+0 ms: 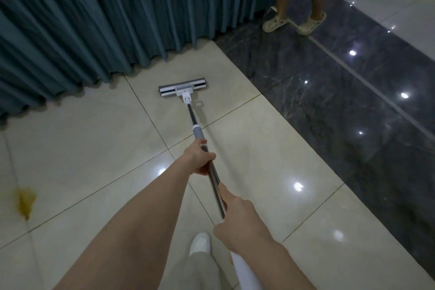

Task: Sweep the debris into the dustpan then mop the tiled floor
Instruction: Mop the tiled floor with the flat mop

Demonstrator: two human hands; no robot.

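Mop head [183, 87] flat on the floor [94, 148], far of my hands, by the curtain [94, 19]. Pole [191, 117] runs straight back. Left hand [200, 159] grips it farther along, right hand [237, 216] wraps the near end.

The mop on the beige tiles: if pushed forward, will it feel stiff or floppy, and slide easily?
Probably stiff: the mop runs straight, unbent, through the left hand and right hand. It likely slides easily, as its flat head lies on glossy tiles. It seems light: thin shaft, slim head.
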